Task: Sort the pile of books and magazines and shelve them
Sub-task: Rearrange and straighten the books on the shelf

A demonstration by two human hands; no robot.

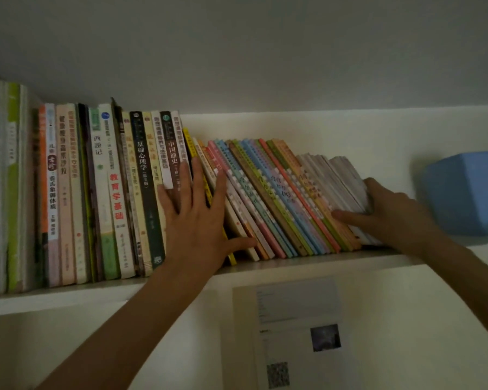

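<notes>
Already most of the load appears shelved, so the risks lie in how the row is propped. Farthest left on the white laminate shelf board (68,298), the upright run of tall paperback books with Chinese titles on their spines (102,192) stands straight and packed close; that part looks stable. Next, the left hand (196,209) lies flat with fingers spread, palm against the spines where the upright books end and the slant begins, its thumb hooked low near the foot of a thin cream booklet; it grips nothing, only presses. If that palm lifts early, I judge the last uprights could tip rightwards into the gap. Beyond it, the slanted batch of thin pastel-coloured booklets, several with white comb bindings (268,198), tilts with tops to the left and bottoms splayed right. Their slick covers may slide further out along the board. At the far end, the right hand (389,212) curls around the outer bundle of white-edged magazines (341,184), thumb on top and fingers beneath the lower edge, seemingly pushing them upright. Too hard a shove could buckle the thin ones or push some off the front lip. Nearby to the right, a pale blue plastic box (462,192) limits room to brace.
</notes>
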